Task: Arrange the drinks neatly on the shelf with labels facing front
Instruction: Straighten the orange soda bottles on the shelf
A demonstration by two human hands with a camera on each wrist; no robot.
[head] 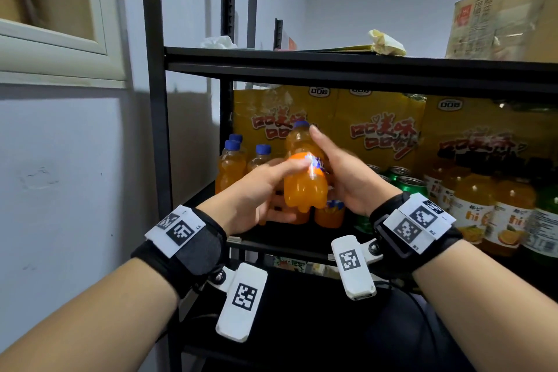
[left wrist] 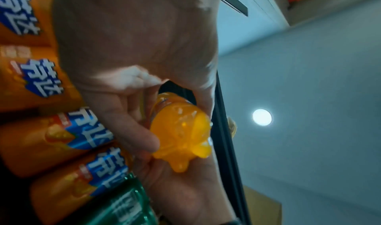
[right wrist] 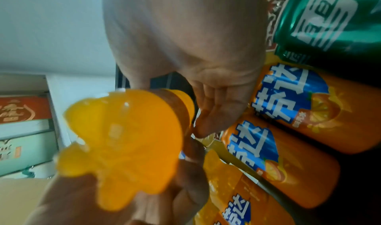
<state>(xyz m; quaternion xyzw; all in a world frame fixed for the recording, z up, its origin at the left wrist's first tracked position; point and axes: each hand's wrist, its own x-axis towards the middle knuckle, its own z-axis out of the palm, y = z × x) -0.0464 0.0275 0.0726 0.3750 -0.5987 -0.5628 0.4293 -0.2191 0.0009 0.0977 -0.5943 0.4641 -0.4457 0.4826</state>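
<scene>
Both hands share the orange soda bottle (head: pixel 305 181): left hand (head: pixel 256 193) curled round it, right hand (head: pixel 338 172) flat-fingered beside; I'd twist until its label faces me.

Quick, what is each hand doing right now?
Left hand: holds the orange soda bottle.
Right hand: fingers straight, touching the same bottle.
</scene>
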